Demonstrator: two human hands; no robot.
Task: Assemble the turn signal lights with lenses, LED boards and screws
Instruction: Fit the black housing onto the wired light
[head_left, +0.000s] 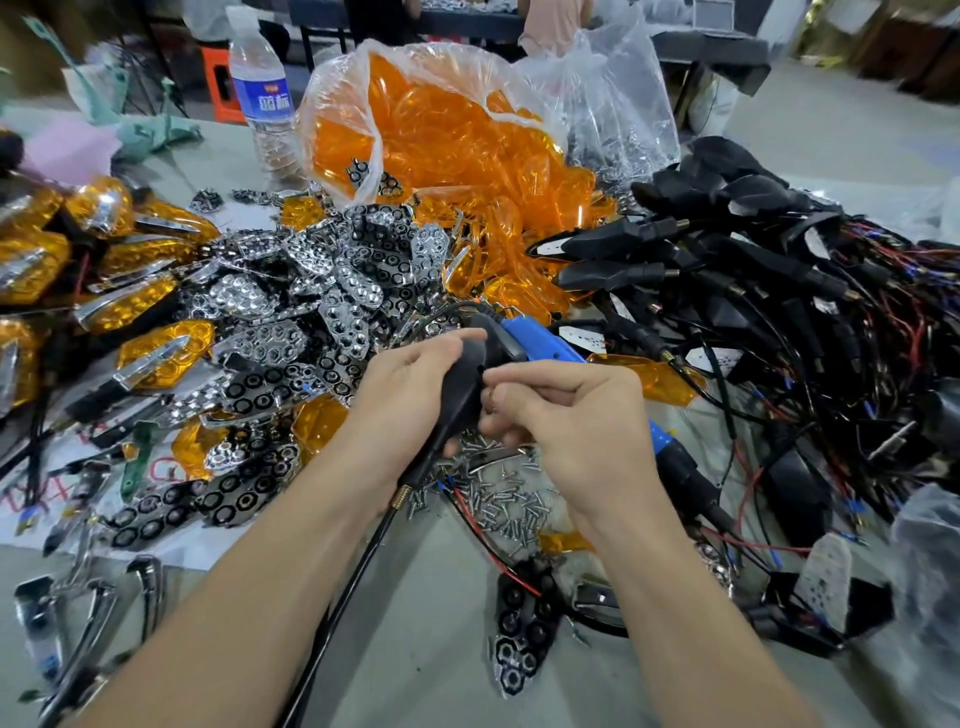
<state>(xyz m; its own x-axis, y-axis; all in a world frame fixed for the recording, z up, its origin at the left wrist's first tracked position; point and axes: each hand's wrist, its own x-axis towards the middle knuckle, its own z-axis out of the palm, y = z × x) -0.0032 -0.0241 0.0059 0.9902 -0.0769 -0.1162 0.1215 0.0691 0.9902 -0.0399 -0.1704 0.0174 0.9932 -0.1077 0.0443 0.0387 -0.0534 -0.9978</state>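
My left hand (402, 402) grips a black turn signal housing (465, 387) above the table's middle; its stalk and black cable run down toward me. My right hand (566, 415) has its fingers curled against the housing's right side, pinching at something too small to make out. Small silver screws (511, 501) lie scattered just below my hands. A blue electric screwdriver (540, 348) lies behind my hands. Orange lenses (452, 135) fill a clear bag at the back. Chrome and black reflector pieces (311, 291) are heaped left of centre.
Black housings with red and black wires (779, 291) pile up on the right. Finished orange lights (104, 270) lie at the left. A water bottle (262, 93) stands at the back left. Chrome trim strips (93, 608) lie near the front left edge.
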